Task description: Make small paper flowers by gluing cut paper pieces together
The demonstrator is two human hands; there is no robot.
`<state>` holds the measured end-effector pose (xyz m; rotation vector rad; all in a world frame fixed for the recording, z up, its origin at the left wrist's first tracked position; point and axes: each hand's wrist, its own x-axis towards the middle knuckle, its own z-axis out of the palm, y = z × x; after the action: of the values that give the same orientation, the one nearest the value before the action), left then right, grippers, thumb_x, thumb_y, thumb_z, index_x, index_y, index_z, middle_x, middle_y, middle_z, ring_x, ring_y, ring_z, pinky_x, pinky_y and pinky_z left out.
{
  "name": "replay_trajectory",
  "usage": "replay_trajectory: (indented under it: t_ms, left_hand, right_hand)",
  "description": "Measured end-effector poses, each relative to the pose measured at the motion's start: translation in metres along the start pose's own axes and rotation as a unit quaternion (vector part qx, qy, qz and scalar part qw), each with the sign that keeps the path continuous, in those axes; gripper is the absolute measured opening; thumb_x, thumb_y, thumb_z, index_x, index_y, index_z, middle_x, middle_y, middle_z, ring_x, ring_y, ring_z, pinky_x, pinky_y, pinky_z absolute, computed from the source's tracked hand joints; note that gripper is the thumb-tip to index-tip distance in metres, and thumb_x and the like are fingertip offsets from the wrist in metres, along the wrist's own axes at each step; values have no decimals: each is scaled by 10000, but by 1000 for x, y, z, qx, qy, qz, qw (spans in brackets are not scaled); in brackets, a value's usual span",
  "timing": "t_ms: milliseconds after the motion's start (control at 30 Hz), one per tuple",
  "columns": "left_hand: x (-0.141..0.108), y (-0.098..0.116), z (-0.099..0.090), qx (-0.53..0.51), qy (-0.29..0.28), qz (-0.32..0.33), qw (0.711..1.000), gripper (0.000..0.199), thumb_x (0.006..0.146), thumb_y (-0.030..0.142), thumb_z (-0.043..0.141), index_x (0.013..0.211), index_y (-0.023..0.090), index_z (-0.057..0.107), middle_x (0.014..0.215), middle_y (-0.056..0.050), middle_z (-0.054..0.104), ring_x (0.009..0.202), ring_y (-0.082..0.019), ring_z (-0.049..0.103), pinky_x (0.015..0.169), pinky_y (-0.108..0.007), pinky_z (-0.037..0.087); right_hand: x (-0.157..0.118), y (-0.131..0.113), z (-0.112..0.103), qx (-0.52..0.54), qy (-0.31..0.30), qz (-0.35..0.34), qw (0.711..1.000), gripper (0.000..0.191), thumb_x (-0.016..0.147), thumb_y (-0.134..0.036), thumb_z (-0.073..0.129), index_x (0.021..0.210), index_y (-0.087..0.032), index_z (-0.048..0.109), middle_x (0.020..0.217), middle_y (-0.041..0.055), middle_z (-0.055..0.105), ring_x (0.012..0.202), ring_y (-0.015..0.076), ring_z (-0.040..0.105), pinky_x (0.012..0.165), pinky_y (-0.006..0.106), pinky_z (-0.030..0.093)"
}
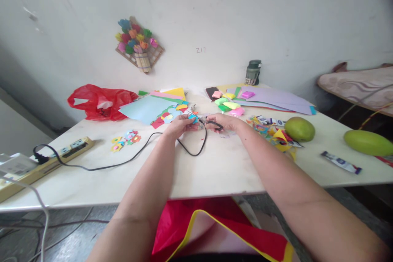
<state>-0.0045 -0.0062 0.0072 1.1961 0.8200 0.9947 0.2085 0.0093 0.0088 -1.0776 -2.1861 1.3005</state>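
Observation:
Near the middle of the table, my left hand [181,126] pinches a small blue paper piece [193,118]. Just to its right, my right hand [221,122] is closed around the black handles of a pair of scissors [215,124]. The scissors point left, toward the blue paper. A black cord [196,154] loops on the table below both hands. Small paper flowers [125,140] lie to the left of my left hand. Colourful paper scraps [279,137] are heaped to the right of my right hand.
A red plastic bag [101,102] and a power strip [61,155] are at the left. Coloured sheets [147,108] and soft clay packs [230,105] lie behind my hands. Green mangoes [299,128], a glue tube [341,162] and a dark bottle [253,72] stand or lie at the right.

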Motion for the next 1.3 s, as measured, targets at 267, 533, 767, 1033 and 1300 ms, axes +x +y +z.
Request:
replay_trajectory:
  t_ms: [267,533,767,1033,1300]
  left_hand:
    - [1,-2,-3,5,-23,-2,1000,99,727,130,643,765,79,567,669,-101,675,565,-157,650,618,-279,542]
    - [0,-1,0,-2,-19,-12,1000,100,742,142,633,741,91,547,667,-88,671,541,-147,643,614,-283,543]
    - [3,-4,-3,-12,-23,-15,1000,84,757,140,609,772,98,538,689,-101,675,561,-157,651,613,-287,547]
    - [2,-3,-2,-13,-8,-19,1000,101,733,149,644,759,85,571,707,-94,672,565,-146,650,640,-278,547]
    - [1,-1,-2,6,9,-6,1000,114,708,174,658,703,104,568,675,-64,663,551,-140,638,642,-285,537]
  right_hand:
    - [-1,-4,1,-17,9,14,1000,239,720,-376,632,756,-164,529,493,-50,501,378,56,435,366,171,327]
    - [-7,-16,3,-23,20,25,999,169,746,-305,610,727,-163,519,481,-65,472,375,48,411,371,166,327]
    - [-6,-13,3,-18,16,9,1000,187,739,-322,610,720,-162,514,479,-63,466,382,49,410,372,164,327]
    - [-3,-7,2,3,10,-8,1000,177,717,-314,624,722,-165,528,495,-60,469,398,51,422,369,164,326]
    - [0,0,0,11,-1,2,1000,193,731,-346,610,751,-163,555,478,-50,496,379,58,433,368,173,313]
